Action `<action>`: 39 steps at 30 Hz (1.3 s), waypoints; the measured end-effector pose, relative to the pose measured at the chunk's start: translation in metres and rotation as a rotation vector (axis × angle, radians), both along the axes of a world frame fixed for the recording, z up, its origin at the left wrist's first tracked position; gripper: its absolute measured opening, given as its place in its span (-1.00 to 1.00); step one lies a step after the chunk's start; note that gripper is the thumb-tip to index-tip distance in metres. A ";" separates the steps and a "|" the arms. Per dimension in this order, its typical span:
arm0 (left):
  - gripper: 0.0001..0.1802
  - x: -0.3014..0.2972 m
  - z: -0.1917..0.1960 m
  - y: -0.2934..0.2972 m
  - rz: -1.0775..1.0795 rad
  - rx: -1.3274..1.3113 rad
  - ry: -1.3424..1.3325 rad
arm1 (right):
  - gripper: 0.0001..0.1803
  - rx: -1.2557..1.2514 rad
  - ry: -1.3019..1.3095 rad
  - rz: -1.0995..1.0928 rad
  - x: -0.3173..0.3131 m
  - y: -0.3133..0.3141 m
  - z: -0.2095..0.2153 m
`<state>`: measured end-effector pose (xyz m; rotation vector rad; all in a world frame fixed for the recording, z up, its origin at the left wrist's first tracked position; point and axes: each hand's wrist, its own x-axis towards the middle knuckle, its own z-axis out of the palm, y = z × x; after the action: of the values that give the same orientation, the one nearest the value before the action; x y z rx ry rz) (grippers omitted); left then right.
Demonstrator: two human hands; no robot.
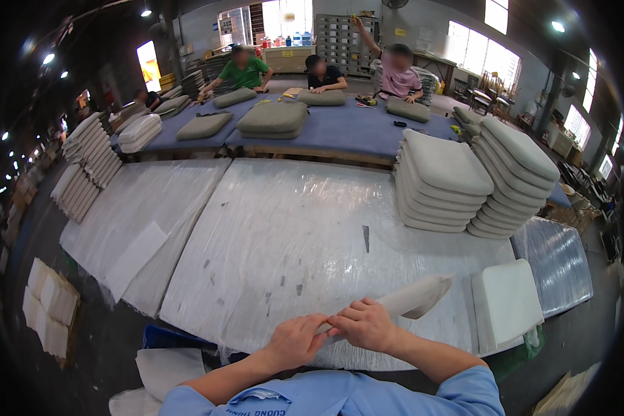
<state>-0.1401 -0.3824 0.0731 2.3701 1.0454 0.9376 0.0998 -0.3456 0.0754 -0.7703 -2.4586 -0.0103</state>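
My left hand (295, 341) and my right hand (365, 324) meet at the near edge of a plastic-covered work table (291, 229). Both pinch the near end of a folded pale grey fabric cover (414, 298), which lies across the table edge and runs off to the right. Just right of it rests a white foam pad (509, 298). My blue sleeves show at the bottom.
Two tall stacks of grey cushions (442, 182) (513, 177) stand at the table's far right. A second plastic-covered table (135, 222) lies to the left, with a cushion row (90, 166). Three people work at a blue table (326, 125) beyond. White foam sheets (48, 305) sit on the floor left.
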 end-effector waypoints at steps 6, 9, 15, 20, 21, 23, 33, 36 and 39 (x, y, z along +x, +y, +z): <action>-0.28 0.003 -0.005 -0.004 -0.054 0.137 -0.014 | -0.75 -0.038 0.006 -0.015 0.002 -0.006 -0.002; -0.29 0.002 -0.005 -0.005 -0.037 0.054 0.070 | -0.64 -0.165 -0.009 -0.044 0.006 -0.008 -0.004; -0.34 0.002 -0.004 -0.004 -0.044 -0.080 0.224 | -0.42 -0.103 -0.058 0.090 0.014 -0.015 0.015; -0.32 0.004 0.000 -0.003 -0.070 -0.281 0.232 | -0.31 -0.208 -0.152 0.089 0.018 -0.016 0.004; -0.31 0.003 -0.001 0.000 -0.069 -0.321 0.224 | -0.31 -0.208 -0.157 0.087 0.018 -0.014 0.003; -0.28 -0.001 -0.002 0.009 -0.059 -0.345 0.219 | -0.30 -0.124 -0.115 0.072 0.020 -0.008 0.005; -0.33 0.030 0.018 0.029 -0.001 0.037 0.503 | -0.33 0.052 -0.028 0.025 0.029 0.015 0.002; -0.40 0.028 0.016 0.027 -0.048 0.008 0.489 | -0.37 0.033 0.004 0.047 0.031 0.010 -0.002; -0.42 0.030 0.021 0.027 -0.084 -0.094 0.468 | -0.41 0.020 0.026 0.067 0.035 0.006 -0.007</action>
<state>-0.1102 -0.3559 0.0943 2.5911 1.1081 0.2966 0.1352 -0.3397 0.0686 -0.6754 -2.4542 0.0005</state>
